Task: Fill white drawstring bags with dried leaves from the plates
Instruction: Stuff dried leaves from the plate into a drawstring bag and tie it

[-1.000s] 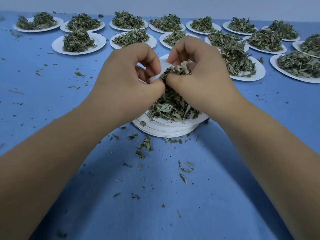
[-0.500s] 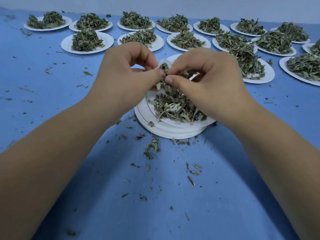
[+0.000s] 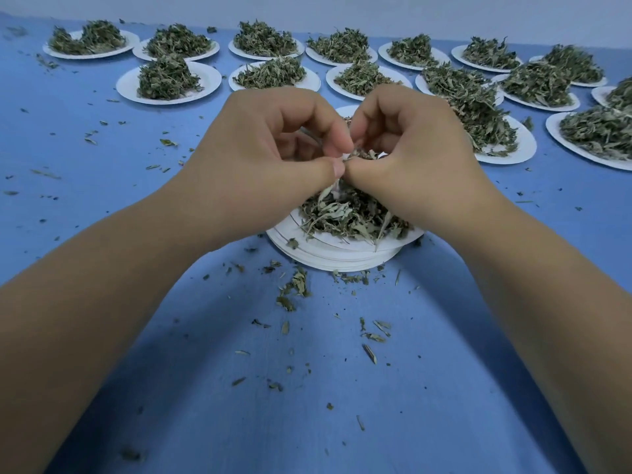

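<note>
A stack of white paper plates (image 3: pixel 325 260) holds a loose heap of dry, curled green leaves (image 3: pixel 345 217). Above it, the left hand (image 3: pixel 273 155) and right hand (image 3: pixel 417 159) have curled fingers pinching a mostly hidden white bag (image 3: pixel 336 190). Farther plates (image 3: pixel 212 80) carry similar heaps, and crumbs (image 3: pixel 297 285) dot the blue table (image 3: pixel 307 405).

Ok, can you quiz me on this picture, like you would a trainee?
1. True or false: the leaf pile under the hands sits on a stack of plates.
2. The table is: A red, B blue, C green.
3. Fill in: the left hand pinches a small white ___ while the right hand pinches leaves against it.
Key: 1 true; 2 B; 3 bag.
</note>
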Available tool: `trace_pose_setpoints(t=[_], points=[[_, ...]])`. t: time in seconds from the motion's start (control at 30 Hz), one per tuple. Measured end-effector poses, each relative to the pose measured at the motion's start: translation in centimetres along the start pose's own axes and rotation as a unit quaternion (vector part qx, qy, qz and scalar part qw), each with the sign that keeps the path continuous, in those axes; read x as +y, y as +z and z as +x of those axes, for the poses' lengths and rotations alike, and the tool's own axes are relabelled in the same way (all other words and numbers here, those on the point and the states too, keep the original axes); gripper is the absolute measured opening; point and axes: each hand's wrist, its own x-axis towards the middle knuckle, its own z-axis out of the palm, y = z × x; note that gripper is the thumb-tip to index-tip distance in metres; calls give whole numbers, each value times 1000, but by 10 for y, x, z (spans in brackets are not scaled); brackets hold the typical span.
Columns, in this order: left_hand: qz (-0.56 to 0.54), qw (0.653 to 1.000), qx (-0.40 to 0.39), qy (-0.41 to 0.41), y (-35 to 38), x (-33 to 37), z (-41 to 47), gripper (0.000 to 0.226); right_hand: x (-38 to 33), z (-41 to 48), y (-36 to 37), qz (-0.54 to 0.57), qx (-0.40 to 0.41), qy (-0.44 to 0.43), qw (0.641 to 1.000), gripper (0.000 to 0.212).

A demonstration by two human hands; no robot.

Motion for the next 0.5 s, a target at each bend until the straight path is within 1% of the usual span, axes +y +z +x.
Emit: trace_pose_setpoints(t=[0.1,0.23,0.3,0.37,0.43,0.5], points=[[-1,1000,8,0,-3,0,1,13,0,1,-1,20,9,1,1000,20],[8,998,60,-27,-5,-6,2,13,-1,1,-3,21,-51,8,998,18],[9,997,72,-35,-6,-7,2,12,1,1,-6,53,-83,23,995,21],[11,996,85,-35,-7,-7,2,12,2,-1,-8,84,-108,20,990,27],[2,995,89,-37,-7,-6,2,12,2,-2,-6,80,-87,3,993,27],[-23,995,87,-47,-7,-6,2,11,2,-1,-3,61,-51,-6,997,18]])
